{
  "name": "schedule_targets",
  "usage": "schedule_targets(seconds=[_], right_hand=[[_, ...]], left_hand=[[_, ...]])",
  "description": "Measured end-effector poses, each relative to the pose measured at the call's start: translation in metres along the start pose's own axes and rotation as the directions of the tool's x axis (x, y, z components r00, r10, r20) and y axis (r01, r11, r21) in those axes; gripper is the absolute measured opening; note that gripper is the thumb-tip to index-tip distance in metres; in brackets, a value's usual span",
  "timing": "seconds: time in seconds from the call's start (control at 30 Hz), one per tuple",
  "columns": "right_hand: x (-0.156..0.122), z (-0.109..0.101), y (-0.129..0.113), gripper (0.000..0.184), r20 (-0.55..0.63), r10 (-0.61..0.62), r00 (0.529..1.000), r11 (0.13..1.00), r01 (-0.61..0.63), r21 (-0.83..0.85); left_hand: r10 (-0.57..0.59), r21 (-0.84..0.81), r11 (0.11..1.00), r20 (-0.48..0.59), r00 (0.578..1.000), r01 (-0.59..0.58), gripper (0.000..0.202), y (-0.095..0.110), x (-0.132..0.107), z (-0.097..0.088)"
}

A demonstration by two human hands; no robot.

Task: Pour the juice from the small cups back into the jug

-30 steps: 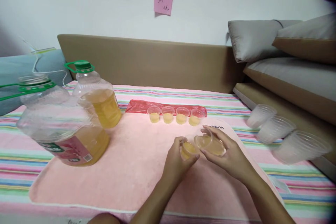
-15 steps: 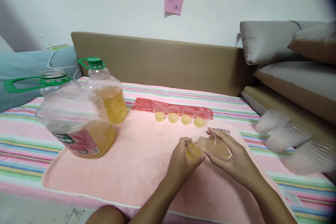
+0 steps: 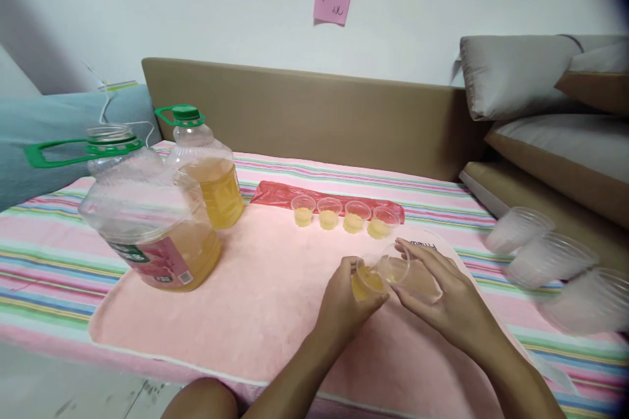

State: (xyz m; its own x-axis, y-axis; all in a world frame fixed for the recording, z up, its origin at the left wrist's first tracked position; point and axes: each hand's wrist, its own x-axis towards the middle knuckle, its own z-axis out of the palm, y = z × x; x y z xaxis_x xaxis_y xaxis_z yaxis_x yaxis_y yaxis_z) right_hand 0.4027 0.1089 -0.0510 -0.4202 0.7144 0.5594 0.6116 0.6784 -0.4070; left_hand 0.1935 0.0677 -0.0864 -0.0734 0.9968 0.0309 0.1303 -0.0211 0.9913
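Observation:
My left hand (image 3: 339, 304) is closed around a clear plastic cup (image 3: 368, 283) holding yellow liquid. In my right hand (image 3: 445, 298) is a second clear cup (image 3: 397, 263), tipped on its side with its mouth facing left, over the rim of the first cup. A little yellow liquid shows near its mouth. Both cups are above the pink mat (image 3: 255, 301). Beyond them, several small cups with yellow liquid (image 3: 329, 216) stand in a row along the mat's far edge.
At left stand a large uncapped bottle (image 3: 162, 255) and a green-capped bottle (image 3: 221, 190), both partly filled with yellow liquid. A red plastic bag (image 3: 275, 193) lies behind the row. Stacked clear cups (image 3: 553, 258) lie at right, near grey-brown cushions (image 3: 565, 150).
The view has shifted slightly, so everything sits a little further right. Both hands keep their grip, and the right cup stays tipped over the left one.

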Motion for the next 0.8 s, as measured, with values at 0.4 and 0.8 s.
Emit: schedule_targets(seconds=[0.4,0.8], right_hand=[[0.0000,-0.0021,0.0017,0.064,0.021,-0.081,0.997,0.992,0.083,-0.098],[0.0079,-0.0101,-0.0014,0.066,0.099,-0.103,0.990,0.983,0.117,-0.144]], left_hand=[[0.018,-0.032,0.999,-0.007,1.000,-0.018,0.052,-0.0035,-0.0001,0.0015],[0.023,-0.043,0.999,-0.010,1.000,-0.024,0.051,-0.0006,-0.0008,0.0017]])
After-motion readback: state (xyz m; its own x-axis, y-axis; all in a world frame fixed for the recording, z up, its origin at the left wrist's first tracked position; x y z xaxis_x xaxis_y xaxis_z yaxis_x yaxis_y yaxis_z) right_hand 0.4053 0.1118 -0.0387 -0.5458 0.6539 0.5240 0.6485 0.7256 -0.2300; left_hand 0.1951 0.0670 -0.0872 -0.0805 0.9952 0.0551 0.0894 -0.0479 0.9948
